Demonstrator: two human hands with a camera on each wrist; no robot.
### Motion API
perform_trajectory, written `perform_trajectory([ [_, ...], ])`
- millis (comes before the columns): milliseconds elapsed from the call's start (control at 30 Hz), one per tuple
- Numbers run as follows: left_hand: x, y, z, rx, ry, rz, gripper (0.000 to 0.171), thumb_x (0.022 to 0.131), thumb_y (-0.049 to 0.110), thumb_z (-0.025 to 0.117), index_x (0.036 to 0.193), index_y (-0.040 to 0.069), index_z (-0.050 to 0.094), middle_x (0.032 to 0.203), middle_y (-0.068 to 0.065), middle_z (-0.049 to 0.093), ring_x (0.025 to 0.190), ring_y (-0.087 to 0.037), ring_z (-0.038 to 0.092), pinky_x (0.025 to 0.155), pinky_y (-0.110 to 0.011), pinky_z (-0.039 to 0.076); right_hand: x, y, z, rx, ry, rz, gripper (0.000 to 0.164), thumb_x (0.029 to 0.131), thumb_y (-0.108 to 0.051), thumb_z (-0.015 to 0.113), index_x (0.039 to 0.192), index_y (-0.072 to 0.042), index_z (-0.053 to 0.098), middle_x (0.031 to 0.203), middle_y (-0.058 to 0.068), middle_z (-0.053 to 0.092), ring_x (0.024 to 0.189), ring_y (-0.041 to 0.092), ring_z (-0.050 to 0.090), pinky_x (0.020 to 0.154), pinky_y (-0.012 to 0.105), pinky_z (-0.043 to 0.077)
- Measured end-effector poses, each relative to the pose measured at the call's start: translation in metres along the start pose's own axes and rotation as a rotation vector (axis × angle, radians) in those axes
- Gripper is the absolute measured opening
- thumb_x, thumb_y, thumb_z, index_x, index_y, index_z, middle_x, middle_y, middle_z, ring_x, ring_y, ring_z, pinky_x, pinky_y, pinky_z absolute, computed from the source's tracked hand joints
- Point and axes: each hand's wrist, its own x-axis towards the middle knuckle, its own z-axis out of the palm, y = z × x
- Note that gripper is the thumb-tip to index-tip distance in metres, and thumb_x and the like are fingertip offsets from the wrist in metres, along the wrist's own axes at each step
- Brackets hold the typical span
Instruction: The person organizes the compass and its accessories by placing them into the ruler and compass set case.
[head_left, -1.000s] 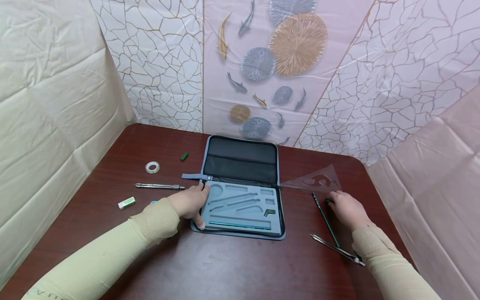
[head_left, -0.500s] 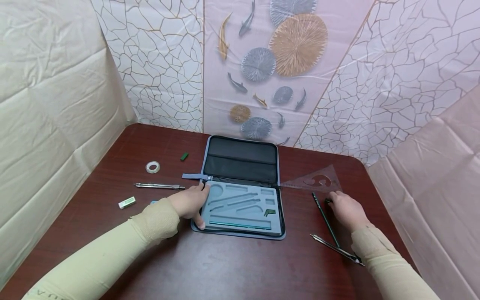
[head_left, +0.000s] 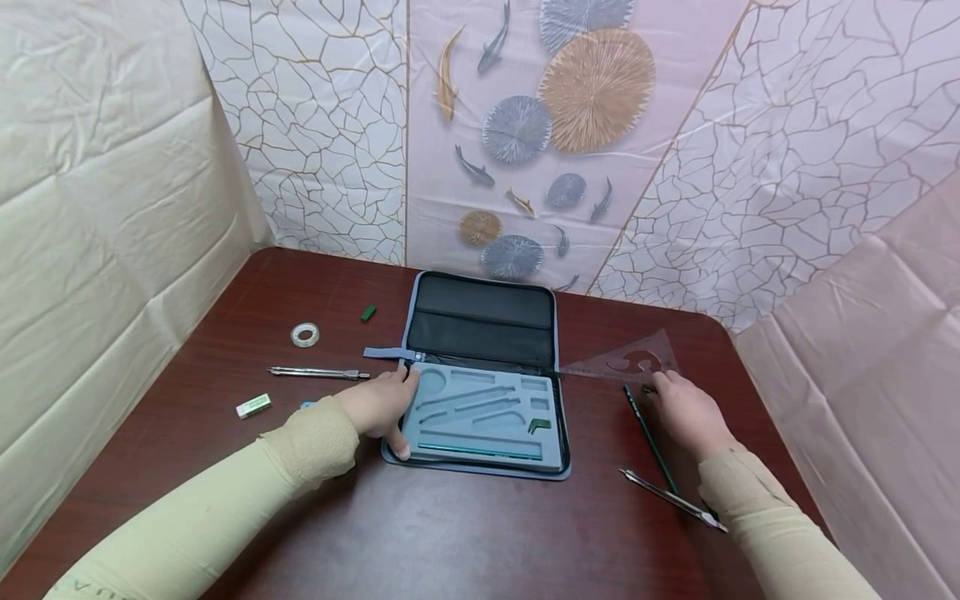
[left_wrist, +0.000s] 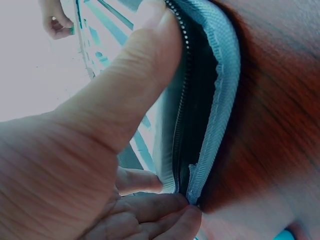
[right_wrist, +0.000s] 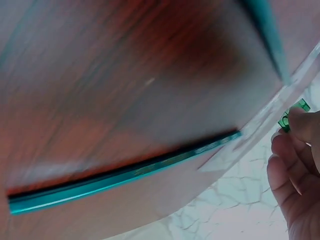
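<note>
While the open pencil case (head_left: 486, 323) is pressed along its left side by the left hand (head_left: 380, 404), thumb and fingers spread, a green piece (right_wrist: 284, 123), possibly a sharpener, is pinched by the right hand (head_left: 686, 408); it has been shifted slightly farther and leftward, near the pencil's (head_left: 649, 437) far end.

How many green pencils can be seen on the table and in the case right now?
2: one pencil in the near slot of the open case, another pencil beside the right hand. The sleeves could hide more.
</note>
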Motion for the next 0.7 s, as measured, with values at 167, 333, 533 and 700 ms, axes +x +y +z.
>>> perform_trajectory([
  [167, 0.000, -0.001, 0.000, -0.002, 0.000, 0.005, 0.120, 0.069, 0.044, 0.085, 0.152, -0.004, 0.013, 0.155, -0.028, 0.012, 0.142, -0.040, 0.017, 0.112, -0.048, 0.022, 0.007, -0.019, -0.002, 0.033, 0.021, -0.040, 0.011, 0.090, -0.006, 0.067, 0.096, -0.003, 0.058, 0.087, 0.013, 0.057, 0.081, 0.036, 0.060, 0.066, 0.052, 0.047],
  [333, 0.001, -0.001, 0.000, -0.009, -0.005, -0.007, 0.119, 0.070, 0.043, 0.086, 0.152, -0.003, 0.013, 0.156, -0.027, 0.012, 0.142, -0.040, 0.017, 0.112, -0.048, 0.022, 0.013, -0.042, -0.006, 0.042, -0.001, -0.089, 0.010, 0.090, -0.007, 0.066, 0.092, -0.006, 0.057, 0.089, 0.011, 0.058, 0.084, 0.034, 0.060, 0.070, 0.050, 0.048],
  [533, 0.001, -0.001, 0.000, -0.013, -0.008, -0.017, 0.120, 0.070, 0.043, 0.085, 0.152, -0.003, 0.012, 0.156, -0.027, 0.011, 0.143, -0.039, 0.016, 0.112, -0.048, 0.022, 0.019, -0.074, -0.007, 0.089, -0.069, -0.114, 0.004, 0.094, -0.008, 0.063, 0.097, -0.010, 0.061, 0.088, 0.002, 0.056, 0.081, 0.021, 0.059, 0.071, 0.043, 0.051],
  [700, 0.001, -0.001, 0.000, -0.013, -0.004, -0.013, 0.120, 0.070, 0.043, 0.086, 0.152, -0.003, 0.012, 0.156, -0.027, 0.011, 0.143, -0.039, 0.016, 0.112, -0.048, 0.021, 0.020, -0.095, -0.005, 0.094, -0.105, -0.138, 0.005, 0.095, -0.009, 0.062, 0.098, -0.012, 0.062, 0.087, -0.001, 0.053, 0.077, 0.015, 0.055, 0.069, 0.038, 0.050],
])
